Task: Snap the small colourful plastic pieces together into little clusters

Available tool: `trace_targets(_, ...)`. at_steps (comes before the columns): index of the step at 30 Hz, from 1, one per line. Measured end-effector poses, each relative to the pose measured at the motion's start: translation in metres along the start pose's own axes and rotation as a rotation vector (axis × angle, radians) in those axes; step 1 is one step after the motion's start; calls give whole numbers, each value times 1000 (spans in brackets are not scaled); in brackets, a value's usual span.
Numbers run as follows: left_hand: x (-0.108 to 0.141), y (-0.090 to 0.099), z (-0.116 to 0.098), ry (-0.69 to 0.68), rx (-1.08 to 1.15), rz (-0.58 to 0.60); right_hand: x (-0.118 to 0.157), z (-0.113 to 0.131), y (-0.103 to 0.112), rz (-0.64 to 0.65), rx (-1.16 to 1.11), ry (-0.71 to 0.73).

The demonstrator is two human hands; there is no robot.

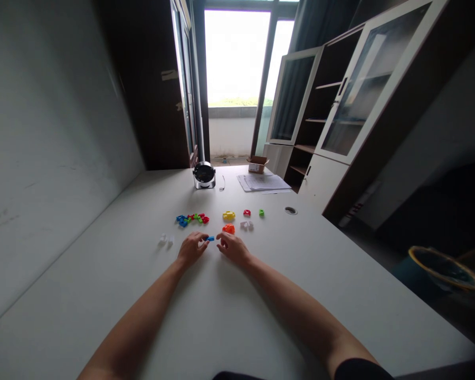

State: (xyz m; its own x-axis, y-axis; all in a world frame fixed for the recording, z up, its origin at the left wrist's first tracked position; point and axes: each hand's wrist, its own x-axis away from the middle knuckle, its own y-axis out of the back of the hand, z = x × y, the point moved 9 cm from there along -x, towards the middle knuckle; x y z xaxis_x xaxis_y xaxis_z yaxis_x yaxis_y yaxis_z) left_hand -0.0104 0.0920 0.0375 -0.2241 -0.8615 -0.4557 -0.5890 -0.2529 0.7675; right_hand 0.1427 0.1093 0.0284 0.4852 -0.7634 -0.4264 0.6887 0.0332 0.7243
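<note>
A small blue plastic piece is pinched between the thumb and fingers of my left hand. To its right, my right hand has its fingers bent and apart, with nothing visible in them. Just beyond my right hand lie orange pieces, partly hidden by it. A mixed cluster of blue, green and red pieces is spread beyond my left hand. Yellow pieces sit past the orange ones. Farther right are a red piece, a green piece and whitish pieces.
More white pieces lie left of my left hand. At the back of the white table stand a round black device on a bracket, papers and an open cardboard box. A cable hole is at right.
</note>
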Motion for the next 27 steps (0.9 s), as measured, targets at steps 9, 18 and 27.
trace_targets(9, 1, 0, -14, -64, 82, 18, 0, 2, 2, -26, 11, 49)
trace_targets(18, 1, -3, -17, -37, 93, 60, 0, 7, 5, -19, 30, 38)
trace_targets(27, 2, -4, -13, -26, 113, 8, 1, 3, 6, -28, 16, 3)
